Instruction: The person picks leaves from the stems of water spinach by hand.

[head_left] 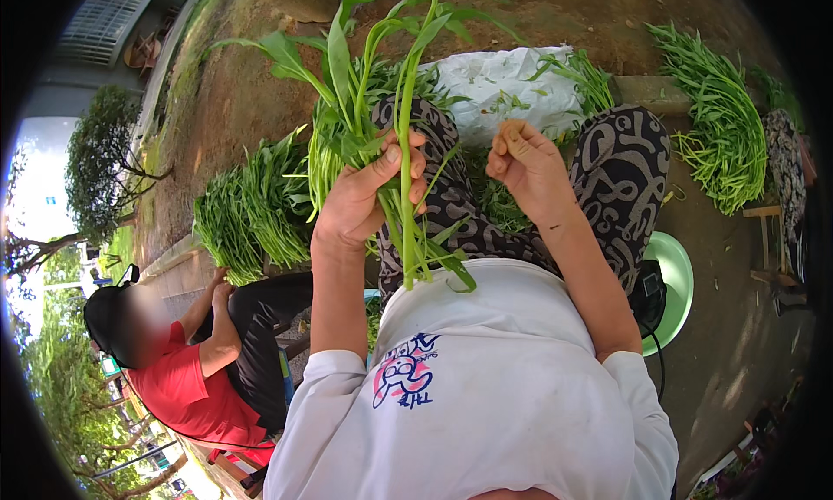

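In my left hand (pixel 375 186) is a small bunch of leafy green stalks (pixel 406 135) that look like water spinach. They stand upright, their leaves fanning out above the fist and their cut ends hanging near my shirt. My right hand (pixel 528 166) is raised over my lap, apart from the bunch, with its fingers curled together. Whether something small sits in that pinch is too hard to make out. Between my knees more loose greens (pixel 503 207) lie low down, partly hidden by my legs.
Ahead lies a white plastic sheet (pixel 495 92) strewn with leaves. Piles of greens rest at the left (pixel 252 205) and the far right (pixel 720 118). A pale green basin (pixel 672 292) stands by my right leg. To my left sits a person in a red shirt (pixel 195 387).
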`<state>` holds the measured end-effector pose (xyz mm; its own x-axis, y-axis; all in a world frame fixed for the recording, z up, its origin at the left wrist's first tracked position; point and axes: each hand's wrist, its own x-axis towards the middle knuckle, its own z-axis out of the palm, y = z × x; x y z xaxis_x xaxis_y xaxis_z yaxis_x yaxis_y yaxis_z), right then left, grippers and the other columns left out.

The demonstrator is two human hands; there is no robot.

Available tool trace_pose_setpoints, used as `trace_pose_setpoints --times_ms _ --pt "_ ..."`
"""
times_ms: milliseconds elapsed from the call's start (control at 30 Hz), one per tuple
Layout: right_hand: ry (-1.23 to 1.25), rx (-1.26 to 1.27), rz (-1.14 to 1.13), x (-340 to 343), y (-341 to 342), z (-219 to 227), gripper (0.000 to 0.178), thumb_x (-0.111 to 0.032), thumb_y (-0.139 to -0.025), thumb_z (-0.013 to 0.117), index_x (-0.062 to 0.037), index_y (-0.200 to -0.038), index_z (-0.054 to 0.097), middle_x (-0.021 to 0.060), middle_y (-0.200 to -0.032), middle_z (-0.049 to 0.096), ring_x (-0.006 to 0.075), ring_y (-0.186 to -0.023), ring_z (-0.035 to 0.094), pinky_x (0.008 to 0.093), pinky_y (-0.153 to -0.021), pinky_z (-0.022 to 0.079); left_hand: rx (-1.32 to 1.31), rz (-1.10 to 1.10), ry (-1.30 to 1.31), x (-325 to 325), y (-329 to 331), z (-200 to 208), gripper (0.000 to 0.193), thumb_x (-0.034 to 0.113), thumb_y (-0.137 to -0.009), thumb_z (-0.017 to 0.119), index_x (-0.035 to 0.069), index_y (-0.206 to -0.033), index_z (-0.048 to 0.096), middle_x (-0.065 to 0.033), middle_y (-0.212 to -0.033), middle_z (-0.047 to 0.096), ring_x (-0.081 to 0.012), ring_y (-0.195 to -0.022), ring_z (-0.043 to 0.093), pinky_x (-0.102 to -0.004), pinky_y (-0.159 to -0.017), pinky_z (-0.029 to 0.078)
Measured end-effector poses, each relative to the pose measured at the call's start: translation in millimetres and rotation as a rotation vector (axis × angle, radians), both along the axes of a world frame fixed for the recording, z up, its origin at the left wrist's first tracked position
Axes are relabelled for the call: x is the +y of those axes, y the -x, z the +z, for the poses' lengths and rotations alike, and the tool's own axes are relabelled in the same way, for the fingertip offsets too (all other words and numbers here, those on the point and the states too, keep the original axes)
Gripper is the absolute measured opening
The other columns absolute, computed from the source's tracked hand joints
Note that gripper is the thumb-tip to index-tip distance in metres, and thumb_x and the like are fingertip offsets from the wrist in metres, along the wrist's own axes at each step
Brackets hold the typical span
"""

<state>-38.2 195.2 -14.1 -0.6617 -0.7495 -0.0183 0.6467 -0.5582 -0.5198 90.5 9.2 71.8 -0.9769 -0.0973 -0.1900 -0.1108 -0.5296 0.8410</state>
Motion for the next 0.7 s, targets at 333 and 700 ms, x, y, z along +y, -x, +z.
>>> trace_pose_setpoints --times_ms 333,700 --pt "-0.554 0.936 -0.433 -1 -4 16 0.018 -0.004 -0.084 0.065 -0.0095 -0.101 0.066 0.0076 -0.113 0.059 0.0147 -0.094 0.059 0.0265 -0.077 0.048 -0.026 0.039 0.054 -1 -4 1 0.032 0.027 -0.093 0.06 0.004 -0.115 0.058 -0.0061 -0.083 0.057 -0.019 -0.066 0.058 -0.0352 -0.058 0.051" --pt "-0.59 1.445 -0.473 -4 -23 34 0.015 -0.002 -0.079 0.066 -0.006 -0.092 0.06 0.0075 -0.084 0.061 0.0267 -0.071 0.059 0.0342 -0.064 0.048 -0.019 0.015 0.072 2 -4 2 0.033 0.029 -0.092 0.061 0.004 -0.114 0.059 -0.0055 -0.083 0.057 -0.0183 -0.066 0.058 -0.0348 -0.057 0.051"
